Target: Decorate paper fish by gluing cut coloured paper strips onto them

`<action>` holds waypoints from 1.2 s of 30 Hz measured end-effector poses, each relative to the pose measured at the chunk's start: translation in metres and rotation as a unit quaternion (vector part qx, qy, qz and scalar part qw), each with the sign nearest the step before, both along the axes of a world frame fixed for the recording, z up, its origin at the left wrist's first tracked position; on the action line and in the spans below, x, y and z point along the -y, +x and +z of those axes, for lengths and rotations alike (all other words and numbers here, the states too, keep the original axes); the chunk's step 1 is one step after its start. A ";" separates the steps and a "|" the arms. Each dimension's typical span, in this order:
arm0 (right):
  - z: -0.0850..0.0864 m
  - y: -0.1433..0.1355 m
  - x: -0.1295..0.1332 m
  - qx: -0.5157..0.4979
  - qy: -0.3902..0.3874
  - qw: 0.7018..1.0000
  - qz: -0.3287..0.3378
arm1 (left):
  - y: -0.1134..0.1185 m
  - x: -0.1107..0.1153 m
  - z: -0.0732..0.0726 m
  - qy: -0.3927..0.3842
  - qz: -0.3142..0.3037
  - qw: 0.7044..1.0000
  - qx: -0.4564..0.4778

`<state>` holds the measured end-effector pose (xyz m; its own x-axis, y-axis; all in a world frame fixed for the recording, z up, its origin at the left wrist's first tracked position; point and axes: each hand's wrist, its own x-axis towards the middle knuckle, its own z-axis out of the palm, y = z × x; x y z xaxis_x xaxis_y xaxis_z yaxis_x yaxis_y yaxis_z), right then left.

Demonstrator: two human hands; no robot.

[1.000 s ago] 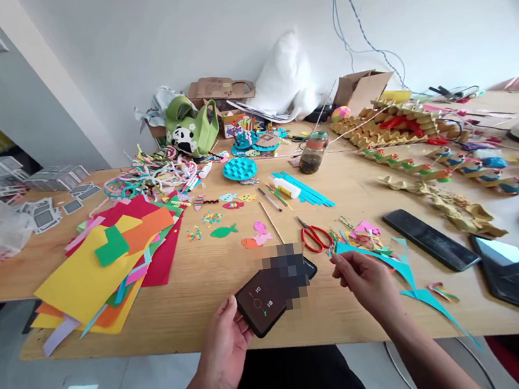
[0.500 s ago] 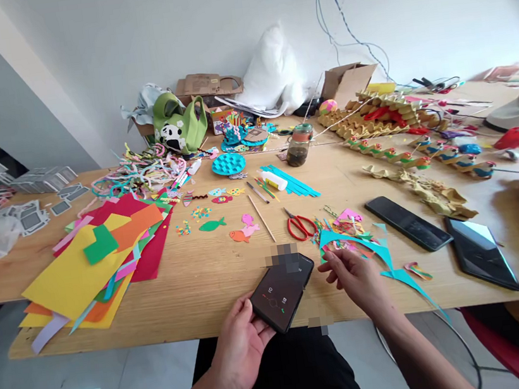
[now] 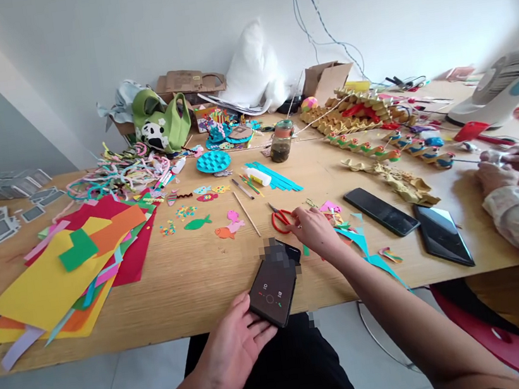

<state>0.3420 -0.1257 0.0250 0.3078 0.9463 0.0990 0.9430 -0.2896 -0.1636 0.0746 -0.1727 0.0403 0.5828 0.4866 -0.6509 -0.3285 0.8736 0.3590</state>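
Note:
My left hand (image 3: 234, 344) holds a black smartphone (image 3: 273, 295) by its lower left corner, at the table's front edge. The thumb lies at the phone's side and the fingers reach beneath it. The lit screen shows a call display, partly blurred out. Beyond the phone, my right hand (image 3: 314, 229) has its fingers closed at the handles of the red-handled scissors (image 3: 280, 219), which lie on the table with blades pointing away. Under and beside that wrist are paper scraps (image 3: 331, 207) and curved turquoise paper offcuts (image 3: 356, 240).
Coloured paper sheets (image 3: 37, 287) pile up at left. Paper fish (image 3: 197, 222), a wooden stick (image 3: 247, 214) and a glue bottle (image 3: 258, 175) lie mid-table. Two more dark devices, a phone (image 3: 381, 210) and a tablet-like one (image 3: 444, 234), lie right. Another person's hands (image 3: 498, 172) work at far right.
My right hand has moved forward and left from beside the phone to the scissors' handles. My left hand stays at the phone, its grip looser. The view has turned right, showing the other person's hands more.

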 end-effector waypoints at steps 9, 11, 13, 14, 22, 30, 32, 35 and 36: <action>0.001 -0.007 -0.032 0.073 -0.059 0.995 0.014 | -0.011 0.001 0.002 -0.029 -0.096 0.995 -0.008; 0.004 -0.008 -0.041 0.067 -0.060 0.996 0.010 | -0.009 0.002 0.000 -0.032 -0.093 0.995 0.000; 0.008 -0.008 -0.048 0.053 -0.051 0.997 0.004 | -0.006 0.002 -0.002 -0.032 -0.085 0.996 0.013; 0.011 -0.007 -0.049 0.042 -0.039 0.998 0.003 | -0.005 0.003 -0.003 -0.032 -0.083 0.996 0.020; 0.017 -0.002 0.007 -0.115 0.156 0.981 -0.031 | 0.002 0.003 -0.010 -0.040 -0.061 0.996 0.050; -0.006 -0.013 0.087 -0.194 0.227 0.951 -0.081 | 0.021 0.010 -0.013 -0.006 -0.048 0.994 0.100; -0.017 -0.019 0.099 -0.213 0.209 0.951 -0.075 | 0.025 0.011 -0.016 -0.005 -0.051 0.992 0.114; -0.030 -0.028 0.112 -0.233 0.187 0.952 -0.071 | 0.030 0.012 -0.018 0.003 -0.065 0.991 0.119; -0.034 -0.031 0.115 -0.235 0.184 0.952 -0.069 | 0.031 0.012 -0.019 0.005 -0.073 0.991 0.113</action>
